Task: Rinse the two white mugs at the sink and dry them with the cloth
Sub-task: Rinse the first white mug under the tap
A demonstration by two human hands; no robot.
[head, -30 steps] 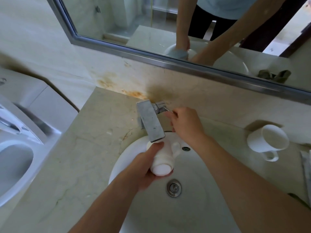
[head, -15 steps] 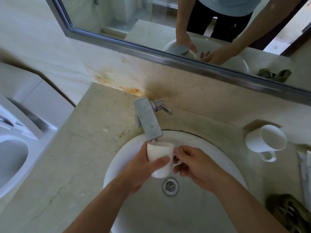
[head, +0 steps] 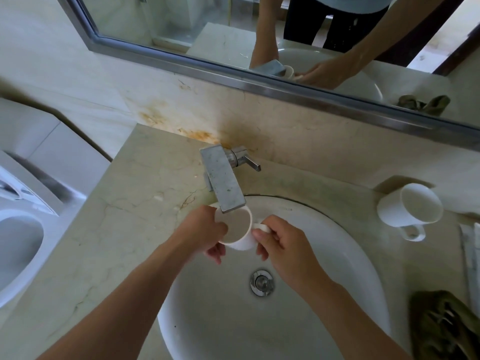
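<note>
**Head view:** A white mug point(head: 237, 228) was held over the sink point(head: 350, 245) by both hands. Its body was gripped from the L side by the L hand point(head: 204, 231), w/ fingers curled round & under it. Its handle, on the R side, was pinched btwn thumb & fingers of the R hand point(head: 284, 246). The mug was held mouth-up, w/ its far rim directly under the tip of the faucet spout point(head: 223, 183). Whether water was running could not be told.

The drain point(head: 261, 281) was seen just below the grip, on the person's side. A second white mug point(head: 410, 206) was seen well to the R of the grip on the counter point(head: 130, 216), handle turned toward the person & touched by neither hand. A dark olive cloth point(head: 441, 326) lay crumpled on the counter, to the R of the grip & nearer the person, well apart from both mugs. A mirror point(head: 181, 27) was mounted beyond the grip, behind the faucet, w/ both forearms reflected in it. A toilet point(head: 18, 242) was seen far to the L.
</note>
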